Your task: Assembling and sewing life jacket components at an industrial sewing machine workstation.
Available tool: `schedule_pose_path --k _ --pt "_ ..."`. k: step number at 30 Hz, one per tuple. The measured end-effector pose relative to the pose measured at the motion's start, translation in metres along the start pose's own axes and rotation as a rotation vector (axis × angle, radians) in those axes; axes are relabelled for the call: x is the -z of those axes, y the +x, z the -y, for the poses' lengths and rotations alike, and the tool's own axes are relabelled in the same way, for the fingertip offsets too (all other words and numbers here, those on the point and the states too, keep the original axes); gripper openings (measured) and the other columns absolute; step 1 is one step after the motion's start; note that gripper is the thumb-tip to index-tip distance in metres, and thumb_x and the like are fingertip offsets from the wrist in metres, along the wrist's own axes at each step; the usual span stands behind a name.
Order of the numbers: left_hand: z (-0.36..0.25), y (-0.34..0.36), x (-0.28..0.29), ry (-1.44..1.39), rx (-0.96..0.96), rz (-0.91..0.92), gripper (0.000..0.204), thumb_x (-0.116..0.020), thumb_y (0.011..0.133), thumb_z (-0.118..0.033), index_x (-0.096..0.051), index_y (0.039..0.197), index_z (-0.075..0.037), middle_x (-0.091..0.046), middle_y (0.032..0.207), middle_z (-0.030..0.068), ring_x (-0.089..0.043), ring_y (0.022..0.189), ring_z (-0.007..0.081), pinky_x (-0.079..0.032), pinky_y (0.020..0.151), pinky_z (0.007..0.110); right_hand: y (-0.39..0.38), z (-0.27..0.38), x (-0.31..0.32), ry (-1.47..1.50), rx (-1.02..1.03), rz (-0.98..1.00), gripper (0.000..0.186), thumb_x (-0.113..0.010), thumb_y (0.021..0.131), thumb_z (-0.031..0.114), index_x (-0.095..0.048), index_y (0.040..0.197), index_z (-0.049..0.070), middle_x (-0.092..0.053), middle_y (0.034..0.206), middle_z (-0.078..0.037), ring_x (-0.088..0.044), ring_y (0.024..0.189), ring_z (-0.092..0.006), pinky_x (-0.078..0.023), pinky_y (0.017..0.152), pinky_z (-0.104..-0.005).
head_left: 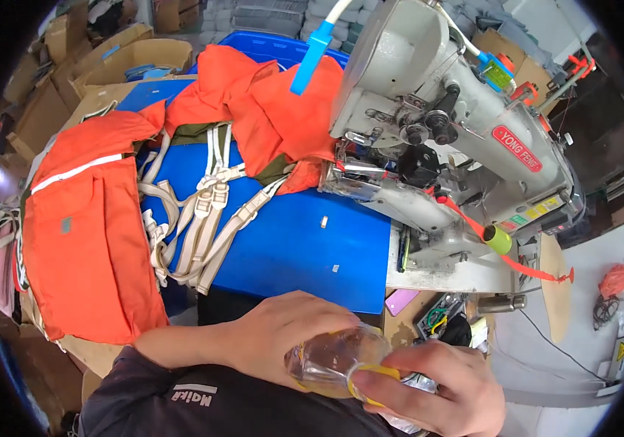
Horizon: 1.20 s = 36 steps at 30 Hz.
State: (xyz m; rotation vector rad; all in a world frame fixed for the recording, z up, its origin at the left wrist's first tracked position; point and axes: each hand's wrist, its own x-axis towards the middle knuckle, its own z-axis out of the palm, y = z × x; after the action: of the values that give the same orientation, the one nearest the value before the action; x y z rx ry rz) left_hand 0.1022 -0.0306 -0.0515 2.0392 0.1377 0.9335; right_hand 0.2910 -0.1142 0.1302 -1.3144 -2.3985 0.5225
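Close to my body, my left hand [272, 335] is wrapped round a clear plastic bottle [326, 357], which lies tilted toward the right. My right hand [443, 386] pinches the yellow edge [371, 368] at the bottle's right end, with the thumb across it. Whether that edge is a loose lid or part of the bottle, I cannot tell. Something silvery shows just behind my right fingers, mostly hidden. Both hands are in front of the blue work surface [290, 247], apart from the orange fabric.
A grey sewing machine [457, 131] stands at the right. Orange fabric pieces [253, 102] and an orange bag panel [93, 247] with beige buckled straps [206, 211] lie at the left. Small tools [439, 317] sit beyond my right hand. A cardboard box [144, 58] stands behind.
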Motion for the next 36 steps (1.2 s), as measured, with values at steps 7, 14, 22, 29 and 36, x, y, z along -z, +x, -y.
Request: schedule_pose_path --k 7,14,22,29,36 --pt "0.017 -0.007 -0.005 0.046 0.083 0.189 0.082 -0.090 0.059 -0.027 -0.052 0.129 -0.008 -0.062 0.123 0.0114 -0.063 0.108 0.0302 -0.049 0.091 0.042 -0.010 -0.023 -0.027 -0.399 0.275 0.180 0.024 -0.070 0.085 0.025 -0.064 0.089 0.002 -0.051 0.078 -0.005 -0.054 0.064 -0.0111 -0.044 0.047 -0.0220" --pt "0.025 -0.003 -0.025 0.207 0.048 0.024 0.079 -0.089 0.058 -0.027 -0.055 0.125 -0.003 -0.063 0.119 0.0137 -0.065 0.102 0.0311 -0.050 0.086 0.042 -0.024 -0.036 -0.045 -0.426 -0.272 0.245 0.054 -0.061 0.088 0.050 -0.059 0.083 -0.004 -0.056 0.067 -0.013 -0.056 0.047 -0.0258 -0.047 0.045 -0.0338" --pt "0.031 0.001 -0.027 0.213 -0.011 0.059 0.078 -0.090 0.056 -0.031 -0.056 0.121 -0.003 -0.064 0.115 0.0137 -0.066 0.095 0.0306 -0.051 0.082 0.041 -0.027 -0.055 -0.049 -0.593 0.002 0.041 0.038 -0.059 0.091 0.041 -0.056 0.086 0.004 -0.052 0.076 -0.006 -0.057 0.068 -0.0187 -0.049 0.057 -0.0290" --pt "0.032 0.002 -0.037 0.404 0.000 -0.062 0.076 -0.090 0.057 -0.030 -0.056 0.120 -0.003 -0.065 0.113 0.0131 -0.066 0.093 0.0303 -0.051 0.078 0.039 -0.025 -0.056 -0.069 -0.513 -0.396 0.133 0.039 -0.063 0.088 0.043 -0.058 0.077 0.006 -0.055 0.082 -0.008 -0.054 0.065 -0.0183 -0.051 0.060 -0.0301" --pt "0.024 0.009 -0.037 0.340 -0.037 -0.074 0.074 -0.089 0.059 -0.031 -0.057 0.119 -0.001 -0.065 0.112 0.0141 -0.066 0.092 0.0289 -0.052 0.079 0.040 -0.035 -0.060 -0.062 -0.738 -0.012 0.071 0.043 -0.063 0.088 0.043 -0.056 0.070 0.005 -0.052 0.086 -0.009 -0.058 0.069 -0.0192 -0.052 0.058 -0.0313"
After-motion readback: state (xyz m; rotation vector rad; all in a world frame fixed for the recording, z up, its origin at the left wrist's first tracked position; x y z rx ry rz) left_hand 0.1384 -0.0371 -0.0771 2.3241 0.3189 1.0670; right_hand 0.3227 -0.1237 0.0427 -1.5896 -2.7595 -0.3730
